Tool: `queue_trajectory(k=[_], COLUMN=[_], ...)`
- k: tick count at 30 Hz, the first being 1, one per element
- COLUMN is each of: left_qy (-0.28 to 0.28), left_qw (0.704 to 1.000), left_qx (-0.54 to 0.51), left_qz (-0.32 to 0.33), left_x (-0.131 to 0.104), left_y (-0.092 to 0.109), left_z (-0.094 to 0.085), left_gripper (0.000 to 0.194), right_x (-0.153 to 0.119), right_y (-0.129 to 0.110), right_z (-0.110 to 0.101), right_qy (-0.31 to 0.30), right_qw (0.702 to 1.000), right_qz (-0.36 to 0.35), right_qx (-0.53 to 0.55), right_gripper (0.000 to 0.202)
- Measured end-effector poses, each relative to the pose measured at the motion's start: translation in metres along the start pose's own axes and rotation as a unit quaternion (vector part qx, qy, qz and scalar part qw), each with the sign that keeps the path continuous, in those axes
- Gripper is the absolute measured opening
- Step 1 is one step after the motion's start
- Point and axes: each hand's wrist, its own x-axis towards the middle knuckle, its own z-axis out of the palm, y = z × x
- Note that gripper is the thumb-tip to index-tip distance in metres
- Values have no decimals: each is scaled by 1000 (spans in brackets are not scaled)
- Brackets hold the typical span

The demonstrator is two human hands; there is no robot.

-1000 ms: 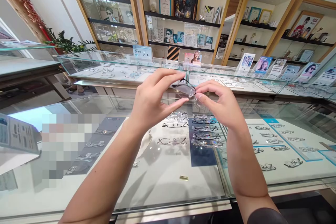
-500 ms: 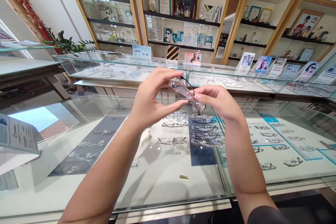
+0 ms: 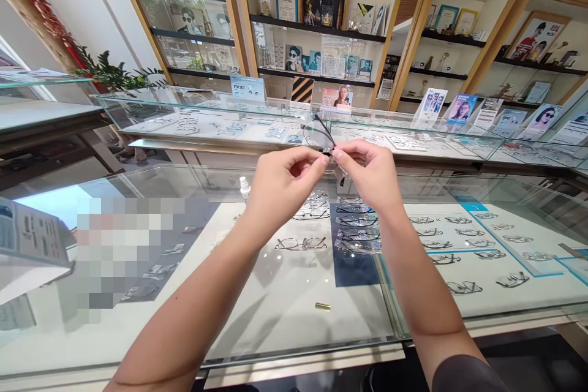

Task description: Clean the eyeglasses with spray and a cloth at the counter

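Both my hands hold a pair of eyeglasses (image 3: 320, 134) above the glass counter. The dark frame is tilted, with one clear lens standing up over my fingertips. My left hand (image 3: 291, 177) pinches the eyeglasses near the middle with thumb and fingers. From the other side, my right hand (image 3: 367, 170) pinches them close to the left fingertips. Part of the frame hangs below the right fingers, and the fingers cover the middle of it. Beyond my left wrist stands a white bottle (image 3: 244, 186), its lower part hidden.
Under the counter glass (image 3: 294, 294) lie rows of eyeglasses (image 3: 301, 244) and a small gold-coloured piece (image 3: 323, 306). A folded card stand (image 3: 34, 245) is at the left. Behind runs another display case (image 3: 206, 135), with shelves (image 3: 316, 27) beyond. A blurred patch covers the counter's left part.
My left hand has lowered and its fingers have closed in near the right fingertips. The eyeglasses have turned, with one lens now pointing up. The white bottle has come into view.
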Motion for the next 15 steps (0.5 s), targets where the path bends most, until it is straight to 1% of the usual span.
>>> queue_trajectory(k=[2,4,7,11,15], left_qy=[-6,-14,-16,-4,-5], left_qw=[999,995,990,986,985], left_qx=[-34,-65,-106,-125,-121], left_qz=[-42,-68,-94,-111,-123], left_x=[1,2,2,1,2], left_y=[-3,-6,-8,-9,-12], left_z=[4,7,7,7,7], left_gripper=[29,28,27,27,27], right_x=[-5,-8,-12,-17,-24], right_y=[-4,-7,-9,-16,-23], right_z=[7,12,13,9,4], right_qy=[15,25,12,-30,-59], right_qw=[998,993,987,983,983], right_qz=[-44,-78,-103,-98,-62], right_qx=[-41,-83,-127,-151,-165], right_gripper=[11,10,13,16,17])
